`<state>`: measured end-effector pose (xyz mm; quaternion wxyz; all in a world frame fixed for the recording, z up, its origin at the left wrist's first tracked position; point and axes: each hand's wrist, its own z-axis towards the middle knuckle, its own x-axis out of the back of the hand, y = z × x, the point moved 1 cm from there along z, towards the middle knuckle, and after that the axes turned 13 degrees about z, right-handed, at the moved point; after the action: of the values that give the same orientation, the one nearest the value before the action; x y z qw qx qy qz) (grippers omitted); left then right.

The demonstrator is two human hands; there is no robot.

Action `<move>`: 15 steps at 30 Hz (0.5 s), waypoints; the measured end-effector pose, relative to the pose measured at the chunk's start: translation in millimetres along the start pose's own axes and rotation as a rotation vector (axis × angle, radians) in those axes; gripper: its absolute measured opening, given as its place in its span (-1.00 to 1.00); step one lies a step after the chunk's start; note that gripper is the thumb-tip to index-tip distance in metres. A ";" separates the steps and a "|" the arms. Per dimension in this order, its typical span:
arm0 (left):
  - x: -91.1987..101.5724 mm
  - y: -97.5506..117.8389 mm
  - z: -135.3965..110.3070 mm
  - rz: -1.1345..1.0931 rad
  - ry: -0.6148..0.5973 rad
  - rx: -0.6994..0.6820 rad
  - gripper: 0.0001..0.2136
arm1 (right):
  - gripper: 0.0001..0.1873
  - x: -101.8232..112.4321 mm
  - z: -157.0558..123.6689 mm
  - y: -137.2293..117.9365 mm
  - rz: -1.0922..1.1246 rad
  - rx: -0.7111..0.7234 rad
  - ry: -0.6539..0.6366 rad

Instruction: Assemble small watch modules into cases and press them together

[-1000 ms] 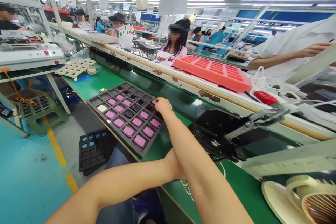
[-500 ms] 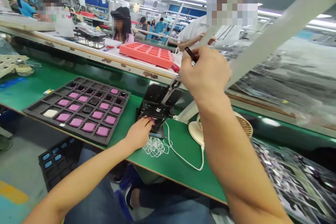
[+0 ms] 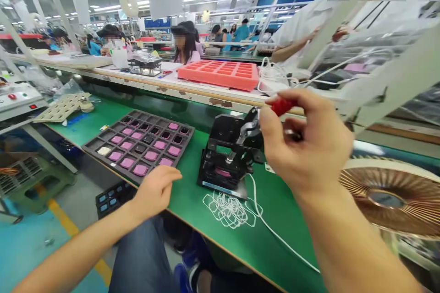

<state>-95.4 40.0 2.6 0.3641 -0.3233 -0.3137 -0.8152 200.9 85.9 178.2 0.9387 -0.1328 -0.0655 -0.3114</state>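
Note:
My right hand (image 3: 305, 139) closes its thumb and forefinger on the red handle (image 3: 282, 106) of a toggle clamp. A small dark thing shows under its curled fingers, too hidden to name. The metal clamp arm (image 3: 248, 132) belongs to a black press fixture (image 3: 225, 135) on the bench. Low in the fixture, a pink squarish piece (image 3: 222, 172) sits partly hidden. My left hand (image 3: 156, 190) hovers left of the fixture, fingers stretched out, holding nothing I can see. Beside it lies a dark foam tray (image 3: 98, 150) with pink and black pieces in its compartments.
White thin rings (image 3: 229, 210) lie tangled before the fixture, beside a white cable (image 3: 282, 238). A fan (image 3: 381, 199) stands at the right. On the raised shelf behind is a red foam tray (image 3: 216, 75). Another dark tray (image 3: 115, 197) sits below the bench edge. Co-workers sit beyond.
My left hand has left the fixture and moved left toward the foam tray. My right hand has brought the clamp handle down, and the fixture's upper part now sits lower over the pink piece.

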 end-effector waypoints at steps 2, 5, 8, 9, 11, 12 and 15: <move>4.4 -37.5 35.5 0.100 -0.028 0.121 -0.68 | -0.75 2.8 -26.3 -8.0 0.014 0.024 0.012; -6.4 -89.2 94.3 0.215 -0.095 0.254 -0.75 | -0.83 -4.1 -56.7 -9.4 0.026 0.036 -0.045; -32.1 -113.0 136.9 0.279 -0.234 0.297 -0.86 | -0.79 -9.3 -71.1 -9.6 0.012 0.008 -0.091; -41.4 -113.9 145.8 0.288 -0.288 0.292 -0.82 | -0.76 -7.5 -73.2 -10.9 0.004 -0.014 -0.101; -58.2 -109.1 158.0 0.306 -0.390 0.279 -0.75 | -0.71 3.2 -77.2 -15.1 0.007 -0.068 -0.099; -65.3 -105.0 162.4 0.318 -0.436 0.279 -0.73 | -0.70 12.1 -80.7 -17.5 0.013 -0.115 -0.070; -82.1 -93.0 174.9 0.347 -0.553 0.326 -0.66 | -0.80 44.8 -103.2 -22.3 0.055 -0.401 -0.011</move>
<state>-74.0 252.8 18.8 0.4452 -0.5179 -0.4664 -0.5622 227.4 13.3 93.4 0.9012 -0.3206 -0.0034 -0.2916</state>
